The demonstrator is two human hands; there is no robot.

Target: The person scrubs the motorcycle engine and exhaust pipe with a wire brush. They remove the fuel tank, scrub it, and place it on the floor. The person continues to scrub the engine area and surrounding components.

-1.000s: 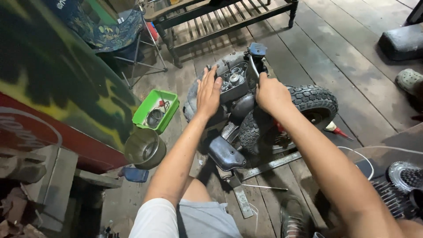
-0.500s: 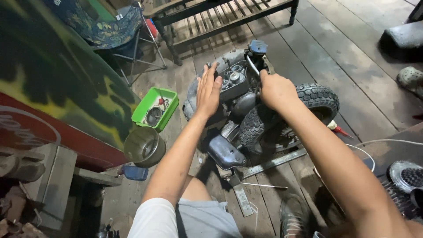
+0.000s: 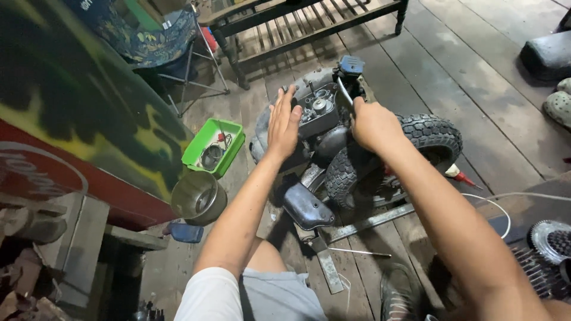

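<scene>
Bare forearms, white short sleeve, grey shorts, dark shoe [image 3: 399, 291]

Grimy grey engine [image 3: 318, 122] w/ knobby tyre [image 3: 410, 148] — tipped on plank floor, cover off

The scene is viewed from one head-worn camera, tilted steeply down and forward over the plank floor [image 3: 476, 71]. Both forearms are seen at close range, stretching away from the lens; no second view is provided.

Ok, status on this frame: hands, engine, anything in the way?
Left hand flat, open against engine. Right hand closed on metal tool at engine top. Knobby tyre beside right wrist; green tray off left.
</scene>
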